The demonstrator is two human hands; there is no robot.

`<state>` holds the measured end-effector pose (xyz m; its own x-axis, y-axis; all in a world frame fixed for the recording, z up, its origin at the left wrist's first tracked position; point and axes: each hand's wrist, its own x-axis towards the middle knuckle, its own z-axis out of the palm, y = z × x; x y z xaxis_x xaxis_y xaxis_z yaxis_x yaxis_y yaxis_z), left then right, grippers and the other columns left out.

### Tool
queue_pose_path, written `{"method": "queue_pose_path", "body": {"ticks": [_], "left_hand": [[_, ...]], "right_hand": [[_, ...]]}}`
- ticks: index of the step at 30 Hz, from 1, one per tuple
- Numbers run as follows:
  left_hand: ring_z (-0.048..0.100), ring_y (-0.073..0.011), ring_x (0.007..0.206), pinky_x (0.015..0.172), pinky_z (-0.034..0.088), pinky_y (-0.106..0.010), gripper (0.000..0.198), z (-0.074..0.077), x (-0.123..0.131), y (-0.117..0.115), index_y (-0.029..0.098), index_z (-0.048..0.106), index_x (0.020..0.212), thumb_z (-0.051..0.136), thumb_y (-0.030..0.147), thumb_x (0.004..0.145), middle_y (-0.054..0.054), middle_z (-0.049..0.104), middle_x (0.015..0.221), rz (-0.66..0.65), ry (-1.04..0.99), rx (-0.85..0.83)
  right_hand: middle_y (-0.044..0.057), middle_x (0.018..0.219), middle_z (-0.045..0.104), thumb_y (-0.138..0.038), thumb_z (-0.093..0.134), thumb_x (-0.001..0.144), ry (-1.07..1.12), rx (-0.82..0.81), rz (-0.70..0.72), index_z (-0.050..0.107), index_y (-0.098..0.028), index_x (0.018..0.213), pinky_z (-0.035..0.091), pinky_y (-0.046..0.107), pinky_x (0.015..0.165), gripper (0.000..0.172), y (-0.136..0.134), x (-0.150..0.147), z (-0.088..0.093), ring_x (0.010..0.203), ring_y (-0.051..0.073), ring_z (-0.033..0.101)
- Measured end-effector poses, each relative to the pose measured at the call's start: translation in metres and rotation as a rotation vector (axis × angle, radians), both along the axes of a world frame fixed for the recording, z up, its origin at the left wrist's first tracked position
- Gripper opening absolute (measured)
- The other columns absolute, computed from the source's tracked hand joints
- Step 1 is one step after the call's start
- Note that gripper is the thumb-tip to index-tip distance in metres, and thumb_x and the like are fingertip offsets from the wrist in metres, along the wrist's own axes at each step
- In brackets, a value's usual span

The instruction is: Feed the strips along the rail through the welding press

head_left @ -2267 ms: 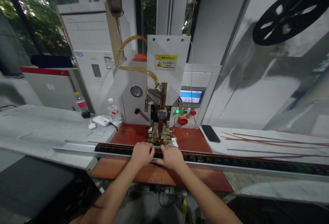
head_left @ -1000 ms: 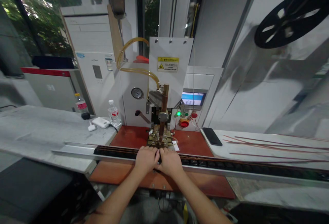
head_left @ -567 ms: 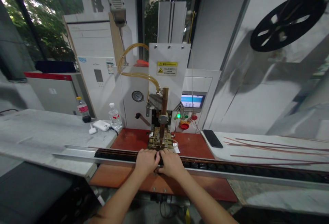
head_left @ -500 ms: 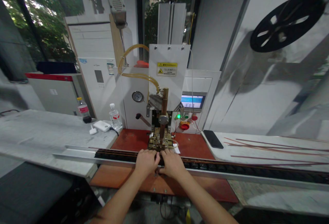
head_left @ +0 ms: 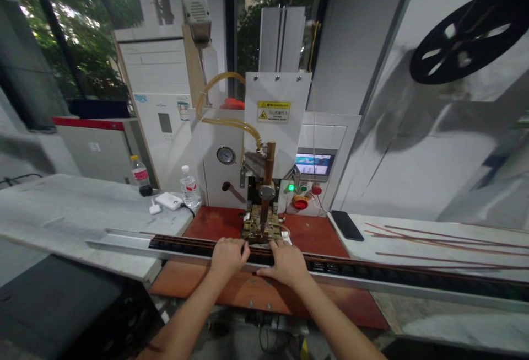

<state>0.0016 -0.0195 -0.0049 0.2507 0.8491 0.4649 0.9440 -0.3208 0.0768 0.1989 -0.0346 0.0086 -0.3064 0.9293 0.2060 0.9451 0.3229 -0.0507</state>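
Note:
A long metal channel [head_left: 119, 243] with a black segmented strip [head_left: 330, 266] in it runs across the bench. Thin copper-coloured rods [head_left: 185, 243] lie along the strip. My left hand [head_left: 228, 256] is closed over the rods, fingers bent over the far side and thumb raised. My right hand [head_left: 288, 262] rests on the strip to the right, its fingers over the rods and its thumb stretched out to the left. A gap separates the hands. Just behind them stands the brass-coloured clamp [head_left: 262, 225] of a press machine [head_left: 275, 87]. My fingertips are partly hidden.
Loose copper rods [head_left: 446, 238] and a black phone [head_left: 347, 225] lie at right. At left stand a water bottle [head_left: 190, 188], a cola bottle [head_left: 141, 177] and a white power bank [head_left: 169, 200]. A red board [head_left: 198, 285] lies under the channel.
My hands have moved apart, the left one to the left and the right one to the right. The whole view has shifted slightly. The screen's display differs.

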Motion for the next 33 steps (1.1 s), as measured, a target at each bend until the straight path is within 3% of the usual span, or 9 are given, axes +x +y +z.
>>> {"method": "queue_pose_path", "body": {"ticks": [16, 21, 25, 30, 33], "left_hand": [[0.058, -0.0184, 0.067, 0.07, 0.035, -0.033, 0.039, 0.001, 0.0, -0.002, 0.018, 0.066, 0.074, 0.034, 0.036, 0.088, -0.009, 0.067, 0.072, -0.018, -0.017, 0.008], [0.058, -0.0182, 0.066, 0.07, 0.035, -0.033, 0.04, 0.002, 0.0, -0.002, 0.018, 0.066, 0.075, 0.034, 0.036, 0.088, -0.008, 0.068, 0.072, -0.019, -0.006, 0.008], [0.058, -0.0179, 0.067, 0.07, 0.035, -0.032, 0.041, 0.003, -0.001, -0.002, 0.018, 0.066, 0.074, 0.032, 0.036, 0.089, -0.008, 0.068, 0.072, -0.019, -0.001, 0.005], [0.057, -0.0176, 0.067, 0.07, 0.035, -0.032, 0.041, 0.003, -0.001, -0.002, 0.018, 0.066, 0.073, 0.033, 0.036, 0.088, -0.009, 0.068, 0.072, -0.02, -0.015, -0.012], [0.057, -0.0177, 0.067, 0.07, 0.035, -0.033, 0.041, 0.003, -0.001, -0.001, 0.017, 0.067, 0.074, 0.033, 0.036, 0.088, -0.009, 0.068, 0.072, -0.02, -0.018, -0.018]], "right_hand": [[0.012, 0.096, 0.062, -0.078, 0.052, 0.063, 0.023, 0.016, -0.014, 0.054, -0.018, 0.097, 0.042, 0.037, 0.079, 0.069, -0.004, -0.001, -0.007, 0.092, 0.027, 0.058], [0.012, 0.105, 0.061, -0.074, 0.061, 0.059, 0.03, -0.024, 0.064, 0.054, -0.019, 0.108, 0.042, 0.036, 0.082, 0.074, 0.0, 0.004, -0.001, 0.099, 0.028, 0.056], [0.011, 0.11, 0.061, -0.065, 0.068, 0.057, -0.013, -0.102, 0.114, 0.052, -0.02, 0.117, 0.041, 0.034, 0.083, 0.076, 0.003, 0.025, 0.008, 0.1, 0.026, 0.056], [0.011, 0.106, 0.061, -0.074, 0.067, 0.048, -0.077, -0.148, 0.029, 0.056, -0.021, 0.114, 0.039, 0.037, 0.085, 0.086, 0.003, 0.064, 0.013, 0.101, 0.03, 0.053], [0.012, 0.106, 0.06, -0.077, 0.06, 0.054, -0.063, -0.129, -0.015, 0.057, -0.02, 0.111, 0.037, 0.037, 0.086, 0.08, -0.002, 0.078, 0.01, 0.102, 0.029, 0.052]]}}
